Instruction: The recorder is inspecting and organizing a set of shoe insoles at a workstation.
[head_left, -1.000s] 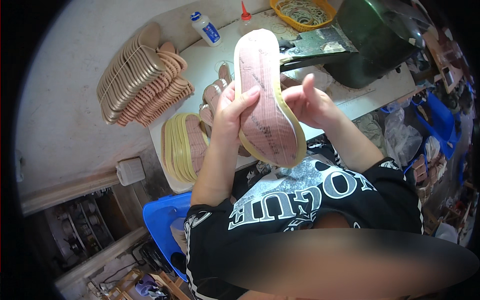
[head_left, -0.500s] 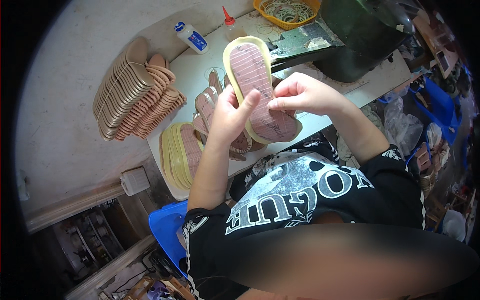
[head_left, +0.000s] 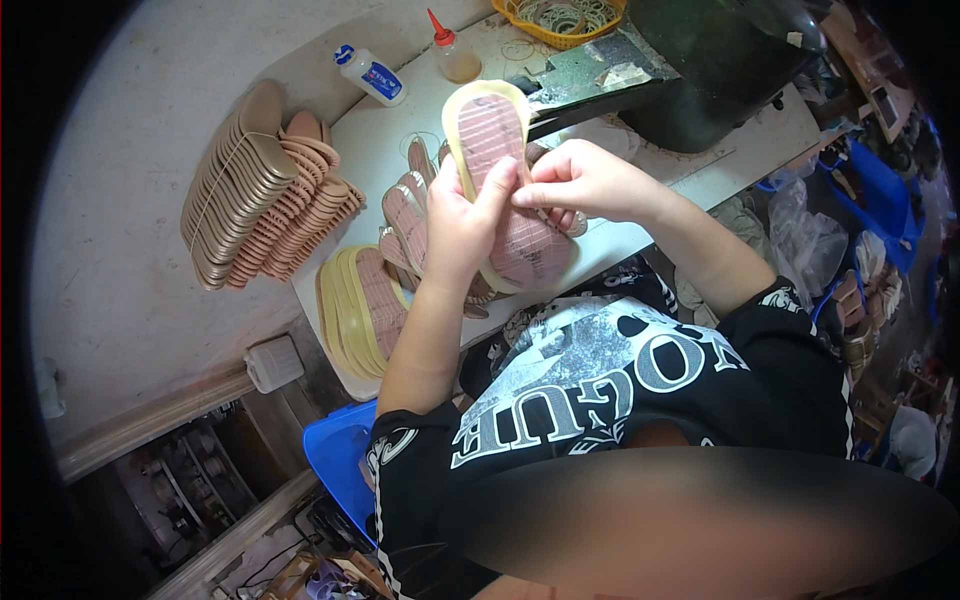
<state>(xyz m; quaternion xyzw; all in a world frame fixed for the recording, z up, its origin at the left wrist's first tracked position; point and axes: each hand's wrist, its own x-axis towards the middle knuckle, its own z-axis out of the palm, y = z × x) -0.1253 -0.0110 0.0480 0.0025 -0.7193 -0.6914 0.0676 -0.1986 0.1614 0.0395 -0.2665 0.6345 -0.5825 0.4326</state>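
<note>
A shoe insole (head_left: 535,250) with a pinkish-brown lined middle and a pale yellow rim is held up over the table, its narrower end pointing away. My left hand (head_left: 470,215) is closed on its left edge, thumb lying across the lined face. On the other side my right hand (head_left: 580,185) pinches the right edge near the middle, thumb on the face and other fingers partly hidden. Behind my left hand lie several pinkish-brown shoe pieces with shiny edges (head_left: 405,215). A stack of similar yellow-rimmed insoles (head_left: 350,310) rests by my left forearm.
Left of the white table (head_left: 620,240) are tied bundles of gold and tan soles (head_left: 240,185). At the back stand a white-and-blue bottle (head_left: 370,75), a red-tipped glue bottle (head_left: 455,55) and a yellow basket of bands (head_left: 565,20). A dark green machine (head_left: 715,75) stands at right.
The insole has moved slightly down and left in view, tilting a little. My right hand has shifted left along with it, its fingers now closer to my left thumb.
</note>
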